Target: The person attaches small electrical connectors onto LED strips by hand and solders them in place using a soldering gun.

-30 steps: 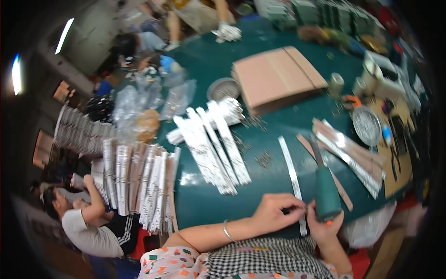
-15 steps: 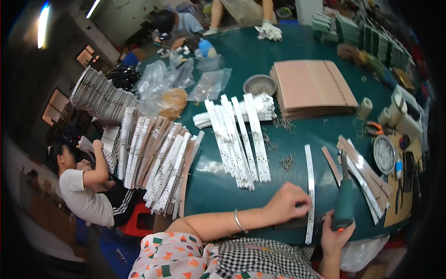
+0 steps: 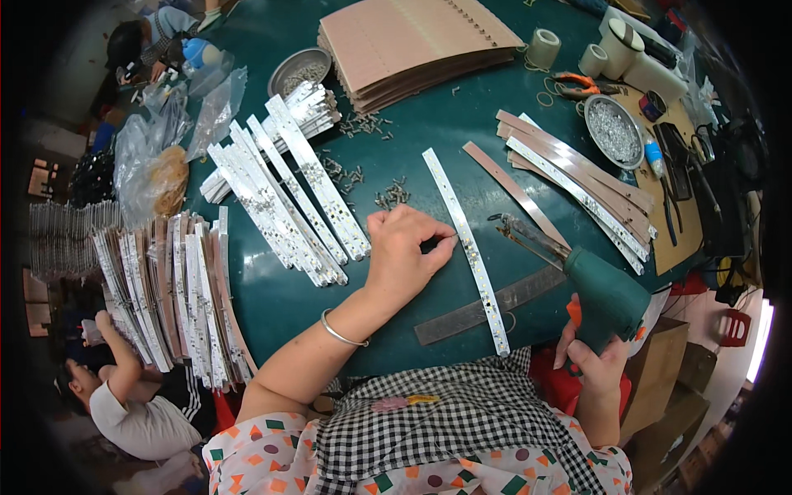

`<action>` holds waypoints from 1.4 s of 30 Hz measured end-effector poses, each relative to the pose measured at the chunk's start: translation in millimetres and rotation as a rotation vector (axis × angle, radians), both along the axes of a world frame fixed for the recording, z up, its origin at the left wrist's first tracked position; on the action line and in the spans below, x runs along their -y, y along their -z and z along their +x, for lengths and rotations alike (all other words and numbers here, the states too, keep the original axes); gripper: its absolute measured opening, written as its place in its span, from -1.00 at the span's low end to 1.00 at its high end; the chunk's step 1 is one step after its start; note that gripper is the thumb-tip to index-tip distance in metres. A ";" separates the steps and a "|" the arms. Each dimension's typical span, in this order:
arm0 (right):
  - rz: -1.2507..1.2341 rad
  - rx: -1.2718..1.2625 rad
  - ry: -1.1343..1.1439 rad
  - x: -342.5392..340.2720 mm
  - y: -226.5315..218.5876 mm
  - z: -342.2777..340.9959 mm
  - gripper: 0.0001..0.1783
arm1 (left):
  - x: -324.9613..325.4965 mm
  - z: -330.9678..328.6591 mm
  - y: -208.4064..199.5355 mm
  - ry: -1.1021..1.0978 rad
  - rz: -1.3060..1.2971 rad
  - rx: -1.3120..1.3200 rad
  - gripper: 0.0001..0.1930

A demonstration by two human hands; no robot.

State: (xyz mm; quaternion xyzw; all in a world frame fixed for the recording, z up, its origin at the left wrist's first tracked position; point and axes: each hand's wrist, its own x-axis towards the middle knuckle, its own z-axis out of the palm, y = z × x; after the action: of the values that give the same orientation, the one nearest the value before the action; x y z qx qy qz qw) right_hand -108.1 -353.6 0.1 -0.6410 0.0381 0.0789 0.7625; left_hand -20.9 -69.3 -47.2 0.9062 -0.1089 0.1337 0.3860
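A narrow white strip with small LED components (image 3: 469, 247) lies lengthwise in front of me, crossing a dark flat bar (image 3: 445, 324). My left hand (image 3: 404, 247) is beside it, thumb and forefinger pinched together near its left edge; anything between them is too small to name. In my right hand (image 3: 598, 363) is a green soldering gun (image 3: 606, 293) with an orange trigger, its metal tip pointing left, just right of the strip. A bare brownish strip (image 3: 516, 192) lies beyond that tip. Left of my left hand are loose LED strips (image 3: 276, 206).
Small metal pieces (image 3: 393, 194) are scattered past my left hand, near a metal bowl (image 3: 299, 70). Stacked brown boards (image 3: 412, 41) stand at the back. On the right are more strips (image 3: 586, 181), a bowl of small parts (image 3: 613, 130) and orange-handled pliers (image 3: 582, 85). A co-worker (image 3: 136, 396) sits at left.
My view has turned to the right and down. The soldering gun's tip now points left at the strip rather than away from me. My left hand remains pinched beside the strip.
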 end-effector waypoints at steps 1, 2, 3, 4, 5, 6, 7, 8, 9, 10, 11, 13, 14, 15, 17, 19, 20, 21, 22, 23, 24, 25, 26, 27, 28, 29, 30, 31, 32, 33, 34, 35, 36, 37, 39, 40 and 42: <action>-0.008 0.019 -0.009 0.9 -1.2 -2.3 -0.27 | 0.4 -1.3 1.8 -0.007 -0.014 0.004 -0.92; -0.017 0.039 -0.020 2.3 -2.2 -3.7 -0.27 | 1.6 -2.7 2.5 -0.008 -0.006 0.001 -0.92; -0.021 0.033 -0.018 4.3 -1.5 -5.0 -0.27 | 2.5 -2.9 3.7 -0.007 -0.010 -0.004 -0.92; -0.018 0.011 -0.024 6.8 0.0 -6.0 -0.27 | 3.1 -2.2 4.9 -0.009 0.017 0.029 -0.92; -0.013 -0.010 -0.032 8.6 1.5 -7.3 -0.27 | 3.8 -2.8 6.2 -0.013 0.045 0.063 -0.91; -0.015 -0.015 -0.033 9.1 2.4 -8.2 -0.27 | 4.3 -3.8 6.8 -0.014 0.043 0.058 -0.91; -0.019 -0.021 -0.049 9.1 3.2 -9.0 -0.28 | 4.7 -4.9 6.6 -0.009 0.041 0.058 -0.91; -0.023 -0.027 -0.064 8.9 3.3 -9.2 -0.29 | 4.8 -5.2 6.4 -0.004 0.038 0.058 -0.91; -0.025 -0.030 -0.066 7.6 2.4 -8.5 -0.29 | 5.1 -4.8 6.2 -0.005 0.036 0.055 -0.91; -0.034 -0.025 -0.063 5.3 0.9 -7.3 -0.29 | 5.6 -3.8 5.9 -0.003 0.040 0.076 -0.91; -0.044 -0.019 -0.062 4.0 0.0 -6.6 -0.29 | 6.2 -3.5 6.0 -0.003 0.044 0.098 -0.90; -0.045 -0.007 -0.057 3.3 1.7 -7.4 -0.29 | 7.4 -4.7 6.5 0.001 0.041 0.096 -0.91; -0.045 0.006 -0.052 2.3 2.4 -6.8 -0.29 | 7.1 -4.8 7.6 0.005 0.040 0.096 -0.91; -0.049 0.003 -0.056 0.9 2.0 -6.1 -0.29 | 6.4 -4.7 8.5 0.001 0.036 0.093 -0.91; -0.049 0.002 -0.031 -1.7 0.5 -5.5 -0.31 | 5.0 -4.7 9.8 0.015 0.039 0.107 -0.90; -0.058 -0.026 -0.053 0.5 -2.3 -3.9 -0.32 | 5.0 -4.3 9.9 0.014 0.034 0.107 -0.90; -0.063 -0.051 -0.074 1.5 -3.4 -3.7 -0.34 | 5.1 -4.6 9.6 0.014 0.033 0.111 -0.90; -0.065 -0.055 -0.077 1.3 -3.6 -4.1 -0.34 | 4.9 -5.1 9.7 0.011 0.031 0.107 -0.90; -0.064 -0.047 -0.075 0.8 -3.6 -4.6 -0.34 | 4.7 -5.6 10.1 0.014 0.034 0.110 -0.90; -0.064 -0.039 -0.072 0.0 -3.5 -4.3 -0.34 | 4.5 -5.2 10.6 0.017 0.036 0.114 -0.90; -0.067 -0.042 -0.075 -2.5 -4.5 -3.3 -0.34 | 4.5 -4.8 10.7 0.014 0.034 0.111 -0.90; -0.061 -0.037 -0.056 -6.0 -6.2 -1.9 -0.34 | 4.9 -4.4 10.5 0.022 0.043 0.129 -0.90; -0.057 -0.033 -0.037 -8.2 -7.8 -1.5 -0.34 | 4.8 -4.6 10.2 0.030 0.051 0.147 -0.90; -0.061 -0.036 -0.041 -7.9 -7.2 -2.2 -0.34 | 4.4 -4.7 10.5 0.026 0.048 0.144 -0.90; -0.064 -0.077 -0.049 -6.8 -5.6 -3.1 -0.36 | 4.1 -4.8 10.8 0.027 0.049 0.142 -0.90; -0.067 -0.116 -0.056 -5.8 -4.6 -3.4 -0.36 | 3.7 -4.7 11.4 0.030 0.051 0.141 -0.90; -0.071 -0.119 -0.059 -4.6 -4.8 -3.0 -0.36 | 3.4 -4.8 11.7 0.026 0.048 0.139 -0.90; -0.048 -0.138 -0.100 -3.5 -5.3 -2.5 -0.40 | 3.1 -4.9 11.9 0.022 0.028 0.115 -0.90; -0.023 -0.158 -0.140 -2.9 -5.6 -1.8 -0.43 | 3.1 -5.0 12.3 0.019 0.008 0.091 -0.90; -0.026 -0.160 -0.143 -3.6 -6.0 -0.9 -0.43 | 3.0 -5.1 12.8 0.016 0.006 0.089 -0.90; -0.047 -0.164 -0.156 -5.2 -6.4 0.5 -0.43 | 3.0 -5.3 13.4 0.016 0.009 0.080 -0.90; -0.068 -0.167 -0.170 -6.9 -6.8 1.6 -0.43 | 2.8 -5.5 13.8 0.015 0.013 0.070 -0.91; -0.071 -0.170 -0.173 -8.1 -7.0 2.2 -0.43 | 2.8 -5.7 13.9 0.012 0.010 0.068 -0.91; -0.069 -0.165 -0.170 -9.2 -7.1 2.6 -0.43 | 2.9 -6.0 13.9 0.007 0.010 0.064 -0.91; -0.069 -0.163 -0.169 -9.6 -7.1 3.4 -0.43 | 3.3 -6.1 14.3 0.000 0.006 0.057 -0.91; -0.084 -0.154 -0.169 -9.0 -7.6 3.9 -0.43 | 3.5 -6.0 14.3 -0.008 -0.018 0.032 -0.91; -0.100 -0.148 -0.170 -9.2 -9.3 3.5 -0.43 | 3.8 -5.7 13.9 -0.018 -0.044 0.005 -0.91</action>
State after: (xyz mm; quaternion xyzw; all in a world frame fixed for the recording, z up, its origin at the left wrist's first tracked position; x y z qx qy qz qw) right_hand -104.6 -344.4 9.4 -0.6716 0.0436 0.1883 0.7153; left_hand -26.5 -73.0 -61.1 0.8981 -0.0989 0.1419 0.4043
